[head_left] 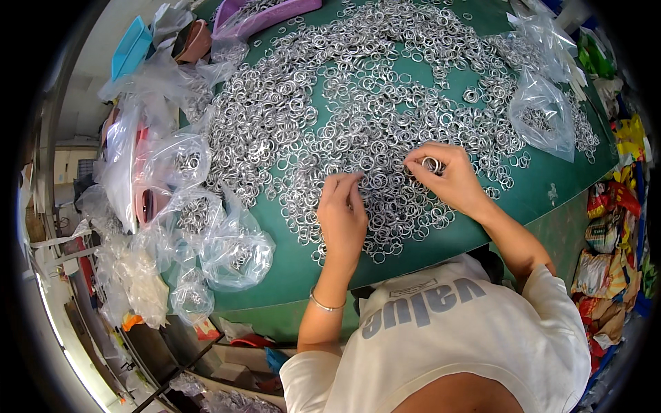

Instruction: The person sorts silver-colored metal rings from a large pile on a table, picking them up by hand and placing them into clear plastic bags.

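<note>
A wide heap of silver metal rings [385, 138] is spread over a green tabletop [289, 275]. Over the near part of the heap, my right hand [454, 180] is closed, with a few rings [432, 165] tucked in its curled fingers and its thumb and fingertips brought together. To its left, my left hand [342, 217] reaches into the rings with its fingertips pinched together. Whatever lies between those fingertips is too small to make out. The two hands are apart, with loose rings between them.
Clear plastic bags [237, 248] holding rings crowd the table's left side, and another bag [544, 117] lies at the right. At the back stand a purple tray [275, 15] and a blue bin [131, 49]. Colourful packages [606, 255] are piled beyond the right edge.
</note>
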{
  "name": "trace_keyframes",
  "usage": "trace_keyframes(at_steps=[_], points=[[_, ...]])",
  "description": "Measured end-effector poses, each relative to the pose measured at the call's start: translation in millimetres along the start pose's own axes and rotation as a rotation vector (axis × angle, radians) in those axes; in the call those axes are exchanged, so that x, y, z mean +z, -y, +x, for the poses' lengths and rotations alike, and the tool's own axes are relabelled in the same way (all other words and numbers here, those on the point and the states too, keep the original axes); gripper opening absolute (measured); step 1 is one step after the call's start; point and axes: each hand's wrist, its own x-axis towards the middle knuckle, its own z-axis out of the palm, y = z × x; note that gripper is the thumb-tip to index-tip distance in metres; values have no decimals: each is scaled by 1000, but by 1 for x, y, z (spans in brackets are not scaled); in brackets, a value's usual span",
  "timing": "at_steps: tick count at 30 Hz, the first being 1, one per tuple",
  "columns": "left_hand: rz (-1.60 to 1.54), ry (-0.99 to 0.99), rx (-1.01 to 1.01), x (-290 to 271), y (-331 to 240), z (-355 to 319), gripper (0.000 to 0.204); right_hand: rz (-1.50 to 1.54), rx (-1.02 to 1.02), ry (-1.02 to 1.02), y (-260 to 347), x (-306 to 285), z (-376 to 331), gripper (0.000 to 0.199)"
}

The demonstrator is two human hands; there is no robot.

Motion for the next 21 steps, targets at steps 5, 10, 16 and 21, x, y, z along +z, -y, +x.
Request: trace_keyframes(at_steps=[5, 10, 16, 21], points=[[-1457, 320, -748, -26, 19, 9, 31, 752, 446, 209, 20, -2, 13, 17], [-1840, 298, -848, -21, 15, -5, 52, 923, 521, 384, 6, 11, 7, 17], [-1965, 268, -861, -10, 7, -14, 48, 101, -153, 167, 31, 36, -2, 16], [-2012, 166, -992, -2, -1, -28, 46, -60, -321, 18, 36, 56, -3, 21]])
